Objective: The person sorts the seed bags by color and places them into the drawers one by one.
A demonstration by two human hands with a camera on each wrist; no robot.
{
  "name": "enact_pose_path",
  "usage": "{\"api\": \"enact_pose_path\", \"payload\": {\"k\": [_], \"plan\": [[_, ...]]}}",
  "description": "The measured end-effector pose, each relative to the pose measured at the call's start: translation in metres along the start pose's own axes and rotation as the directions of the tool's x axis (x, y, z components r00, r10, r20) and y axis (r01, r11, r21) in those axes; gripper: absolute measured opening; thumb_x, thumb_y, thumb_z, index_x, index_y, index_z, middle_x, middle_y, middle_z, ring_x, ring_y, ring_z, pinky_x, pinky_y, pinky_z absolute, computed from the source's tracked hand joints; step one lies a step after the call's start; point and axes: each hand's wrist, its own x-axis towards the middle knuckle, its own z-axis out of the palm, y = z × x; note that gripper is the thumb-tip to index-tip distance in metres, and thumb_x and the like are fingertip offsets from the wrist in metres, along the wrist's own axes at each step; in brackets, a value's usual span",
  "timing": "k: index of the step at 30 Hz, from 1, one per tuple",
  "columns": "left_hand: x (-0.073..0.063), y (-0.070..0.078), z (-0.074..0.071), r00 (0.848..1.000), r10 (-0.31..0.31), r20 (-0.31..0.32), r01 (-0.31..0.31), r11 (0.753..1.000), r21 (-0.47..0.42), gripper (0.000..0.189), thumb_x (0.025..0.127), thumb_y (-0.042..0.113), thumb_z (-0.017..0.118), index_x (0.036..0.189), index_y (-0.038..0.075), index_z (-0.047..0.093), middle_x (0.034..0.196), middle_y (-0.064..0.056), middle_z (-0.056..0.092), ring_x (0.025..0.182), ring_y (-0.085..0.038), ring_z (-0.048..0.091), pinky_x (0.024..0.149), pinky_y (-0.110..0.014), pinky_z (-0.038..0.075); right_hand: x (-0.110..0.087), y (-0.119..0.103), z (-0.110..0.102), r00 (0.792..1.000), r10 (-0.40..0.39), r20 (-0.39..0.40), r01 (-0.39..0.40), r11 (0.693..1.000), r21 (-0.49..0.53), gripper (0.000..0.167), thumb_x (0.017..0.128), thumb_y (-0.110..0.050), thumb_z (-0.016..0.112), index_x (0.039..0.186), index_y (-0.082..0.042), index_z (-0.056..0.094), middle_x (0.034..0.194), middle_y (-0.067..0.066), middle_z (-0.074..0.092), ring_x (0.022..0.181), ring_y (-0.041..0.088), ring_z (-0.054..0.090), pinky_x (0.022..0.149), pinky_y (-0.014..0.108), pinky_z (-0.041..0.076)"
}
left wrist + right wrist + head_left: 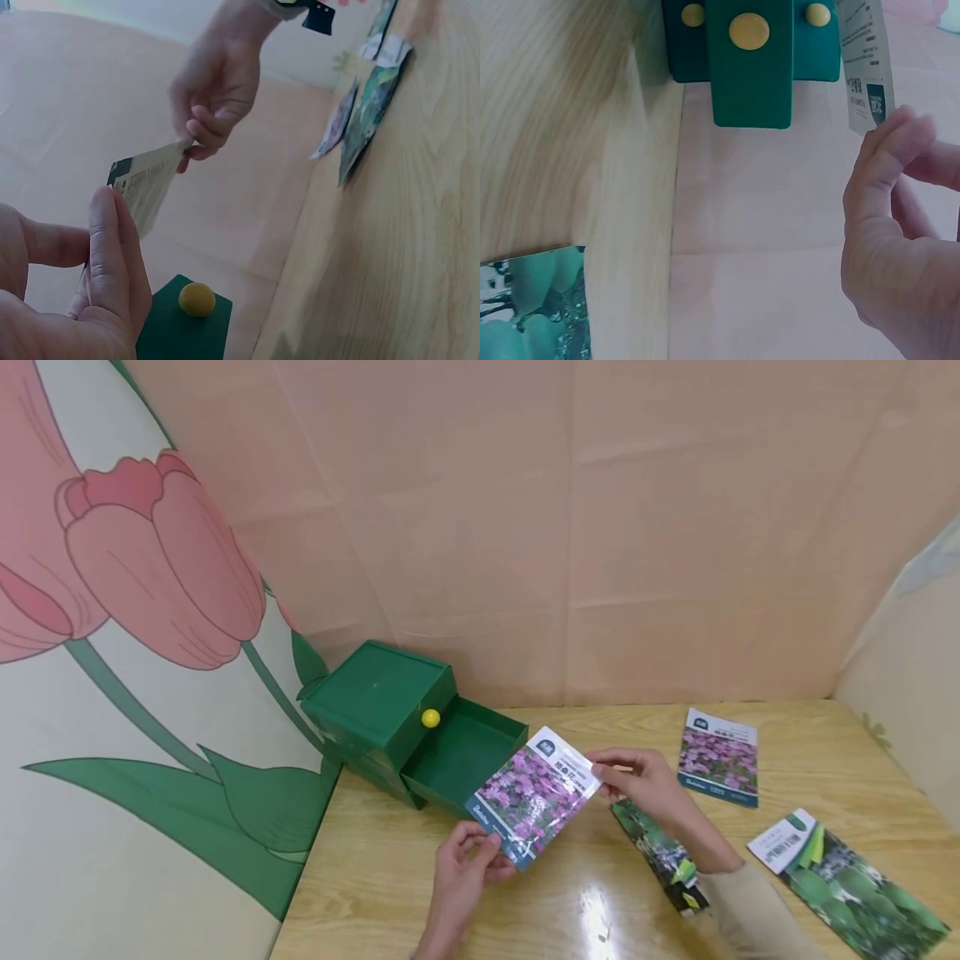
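Both hands hold a flat seed packet [534,797] printed with pink flowers, tilted above the table. My left hand [467,864] pinches its lower left corner between thumb and fingers. At the upper right corner, my right hand [633,777] pinches the edge. The packet's pale printed back [154,180] shows in the left wrist view. Just behind the packet, a small green chest [378,693] has one drawer [461,752] pulled out, its near corner hidden by the packet. A yellow knob [431,718] sits on the front above that drawer.
On the wooden table [375,877], a second pink-flower packet [718,758] lies at the back right. A packet with green round fruit [855,885] lies at the front right. Another dark green packet [660,856] is partly under the right forearm. A pink backdrop [570,543] rises behind.
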Motion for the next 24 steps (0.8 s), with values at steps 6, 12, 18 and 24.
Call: {"api": "enact_pose_path", "payload": {"k": [6,12,18,24], "plan": [[0.004,0.005,-0.005,1.000,0.015,-0.027,-0.015,1.000,0.013,0.022,0.105,0.011,0.068,0.112,-0.007,0.058,0.098,-0.009,0.070,0.079,-0.021,0.075,0.076,-0.034,0.069,0.010,-0.005,0.004,1.000,-0.004,0.007,0.003,1.000,0.017,0.036,0.103,-0.015,0.073,0.129,0.010,0.069,0.102,0.008,0.077,0.083,0.016,0.076,0.077,0.030,0.067],[0.008,0.010,-0.007,0.998,0.044,-0.044,-0.043,0.999,0.023,0.025,0.105,0.011,0.068,0.112,-0.010,0.057,0.092,-0.011,0.071,0.076,-0.022,0.075,0.073,-0.034,0.069,0.021,-0.008,0.008,1.000,0.003,-0.003,-0.003,1.000,0.011,0.034,0.102,-0.015,0.074,0.125,0.010,0.071,0.104,0.011,0.078,0.085,0.020,0.077,0.077,0.030,0.067],[0.014,0.014,-0.010,0.993,0.102,-0.053,-0.099,0.994,0.043,0.026,0.105,0.009,0.066,0.113,-0.013,0.056,0.090,-0.011,0.071,0.074,-0.020,0.076,0.072,-0.035,0.069,0.034,-0.011,0.013,1.000,-0.027,-0.004,0.027,0.999,0.021,0.032,0.102,-0.013,0.074,0.124,0.010,0.071,0.102,0.011,0.079,0.081,0.017,0.077,0.078,0.031,0.068],[0.017,0.017,-0.014,0.988,0.147,-0.055,-0.144,0.988,0.058,0.027,0.104,0.008,0.067,0.114,-0.014,0.055,0.091,-0.009,0.070,0.074,-0.019,0.076,0.073,-0.036,0.069,0.041,-0.018,0.015,0.999,-0.034,0.008,0.034,0.999,-0.025,0.030,0.104,-0.012,0.071,0.126,0.007,0.073,0.108,0.016,0.079,0.085,0.021,0.079,0.082,0.033,0.068]]}}
